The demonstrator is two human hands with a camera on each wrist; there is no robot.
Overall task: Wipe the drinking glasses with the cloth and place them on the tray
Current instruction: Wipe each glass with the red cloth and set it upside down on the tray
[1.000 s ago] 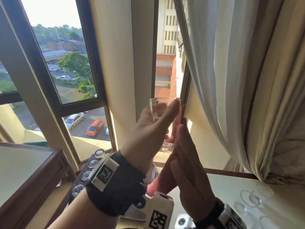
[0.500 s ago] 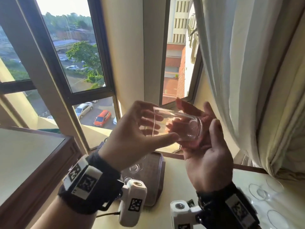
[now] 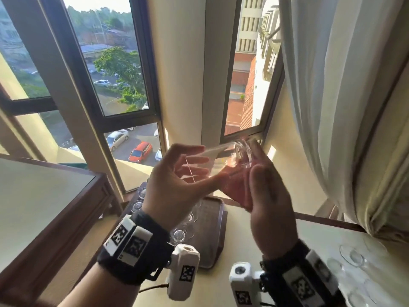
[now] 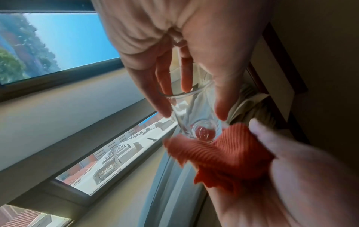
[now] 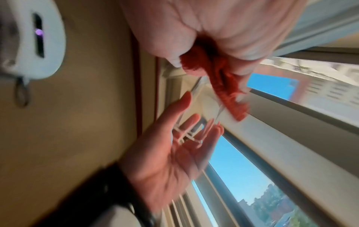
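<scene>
A clear drinking glass [image 3: 218,161] lies on its side in the air in front of the window, mouth to the left and base to the right. My left hand [image 3: 199,167] grips it near the rim, thumb below and fingers above; the left wrist view shows those fingers around the glass [image 4: 194,110]. My right hand [image 3: 256,165] holds a red ribbed cloth [image 3: 236,189] bunched against the glass's base, and the cloth [image 4: 223,153] cups the bottom. In the right wrist view the cloth [image 5: 223,79] hangs from that fist. The brown tray [image 3: 212,222] sits on the table below my hands.
Several upturned glasses [image 3: 179,235] stand on the tray's left part. More glasses [image 3: 352,255] sit on the white table at the lower right. A wood-edged table [image 3: 66,207] is at the left. A pale curtain [image 3: 332,107] hangs at the right, close to my right hand.
The glass has come down from upright against the window to lying sideways. My right hand has turned, bringing the cloth round its base. The view has tilted down toward the tray.
</scene>
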